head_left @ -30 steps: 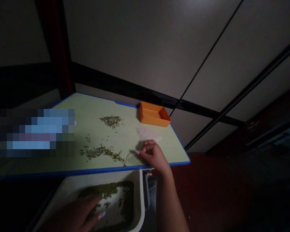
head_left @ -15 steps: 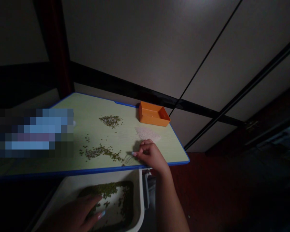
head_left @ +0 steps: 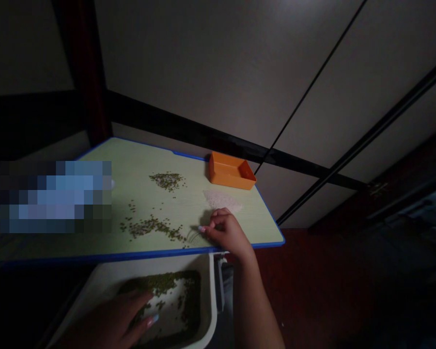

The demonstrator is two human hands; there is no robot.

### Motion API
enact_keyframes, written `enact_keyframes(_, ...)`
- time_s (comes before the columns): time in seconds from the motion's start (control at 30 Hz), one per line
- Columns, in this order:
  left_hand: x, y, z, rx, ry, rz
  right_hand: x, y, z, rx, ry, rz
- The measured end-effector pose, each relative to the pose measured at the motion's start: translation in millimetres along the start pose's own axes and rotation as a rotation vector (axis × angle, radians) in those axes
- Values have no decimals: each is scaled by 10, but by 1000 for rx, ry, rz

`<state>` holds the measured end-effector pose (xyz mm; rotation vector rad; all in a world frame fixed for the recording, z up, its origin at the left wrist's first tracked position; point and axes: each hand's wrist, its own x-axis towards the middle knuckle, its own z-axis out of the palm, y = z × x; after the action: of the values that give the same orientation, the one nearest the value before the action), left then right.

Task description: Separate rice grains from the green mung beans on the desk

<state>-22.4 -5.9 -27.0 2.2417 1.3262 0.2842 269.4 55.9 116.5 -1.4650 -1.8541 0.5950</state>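
My right hand is closed in a pinch over the table's front edge. Between its thumb and fingers are thin, curved prongs that look like tweezers, their tips beside the near pile of green beans and pale grains. Just behind the knuckles lies a heap of white rice. My left hand reaches into a white tub below the table, thumb and forefinger apart. Green beans are spread over the tub's floor, around the fingertips. Part of the left hand is in deep shadow.
An orange open box stands at the back right of the pale green, blue-edged table. Another mixed pile lies near the table's middle. A blurred-out bluish patch covers the left end. A panelled wall rises behind.
The prongs in my right hand have shifted slightly, up and away from the beans at the table edge. Both hands otherwise stay in almost the same place.
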Motion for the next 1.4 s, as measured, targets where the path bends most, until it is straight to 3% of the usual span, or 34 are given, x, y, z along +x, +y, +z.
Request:
enact_keyframes(0.5, 9, 44, -49, -36, 32, -4, -60, -4, -13, 23, -25, -46)
enact_keyframes(0.9, -36, 189, -263, 27, -78, -12, -33, -23, 80, 38, -24, -83)
enact_keyframes(1.07, -21, 136, -255, 58, -118, -7, -57, -29, 96, -19, 23, -68)
enact_keyframes(1.27, -52, -83, -184, 76, -156, 30, -12, -102, 212, -93, 8, -55)
enact_keyframes(1.4, -56, -113, -185, 80, -188, 18, 40, -91, 161, -159, 49, -6)
